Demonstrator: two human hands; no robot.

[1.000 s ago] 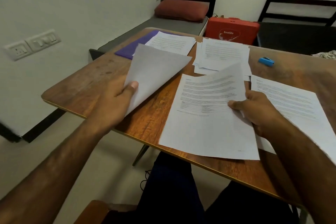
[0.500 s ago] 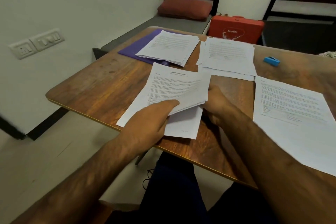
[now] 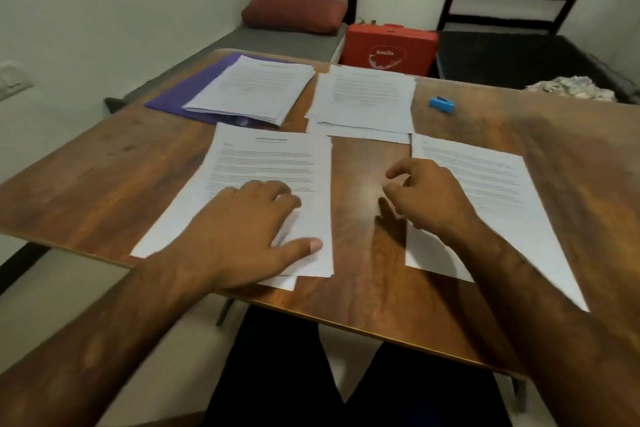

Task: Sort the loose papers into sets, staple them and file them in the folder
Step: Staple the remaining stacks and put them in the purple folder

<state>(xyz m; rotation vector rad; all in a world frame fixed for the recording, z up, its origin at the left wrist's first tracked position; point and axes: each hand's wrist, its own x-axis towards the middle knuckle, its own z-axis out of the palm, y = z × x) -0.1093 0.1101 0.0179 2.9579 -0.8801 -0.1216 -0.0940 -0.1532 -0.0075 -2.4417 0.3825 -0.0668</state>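
Nearest me, the left hand (image 3: 242,236) lies flat with fingers spread on the near-left paper set (image 3: 270,163), pinning it, I judge, so the sheets sit squared at the counter (image 3: 104,177) edge. The right hand (image 3: 426,198) hovers over bare wood just beside it, fingers loosely curled and gripping nothing; the near-right paper set (image 3: 491,177) lies partly beneath its forearm. Farther back are a middle paper stack (image 3: 367,97) and a far-left stack (image 3: 256,87) resting on the purple folder (image 3: 180,95), likely staged for filing. The blue stapler (image 3: 442,104) sits apart, far right. I count four paper piles, one folder, one stapler; whether any pile is stapled I cannot tell.
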